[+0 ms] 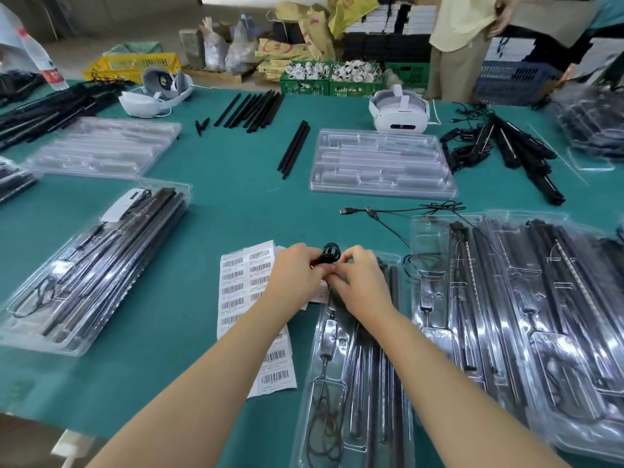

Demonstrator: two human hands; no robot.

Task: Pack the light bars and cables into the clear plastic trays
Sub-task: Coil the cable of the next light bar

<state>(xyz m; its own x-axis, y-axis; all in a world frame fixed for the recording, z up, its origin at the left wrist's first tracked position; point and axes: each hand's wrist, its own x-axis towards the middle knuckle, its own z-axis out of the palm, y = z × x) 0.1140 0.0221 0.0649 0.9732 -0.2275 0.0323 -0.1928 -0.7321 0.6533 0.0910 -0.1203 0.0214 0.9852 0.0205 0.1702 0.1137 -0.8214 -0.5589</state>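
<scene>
- The left hand (pixel 297 270) and the right hand (pixel 359 278) met above the far end of the near tray (pixel 351 383), both pinching a small coiled black cable (pixel 329 254) between their fingertips.
- That tray lay on the green counter (pixel 236 204), already holding light bars (pixel 393 366) and a wired controller.
- A sheet of barcode labels (pixel 243 292) lay just left of it, partly under the left forearm.
- An empty clear tray (pixel 381 162) sat farther back, two loose black bars (pixel 293 148) beside it.

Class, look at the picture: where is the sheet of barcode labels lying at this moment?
In the head view the sheet of barcode labels lies flat on the green table, near the centre, partly under the left hand and left of the nearest tray.
</scene>
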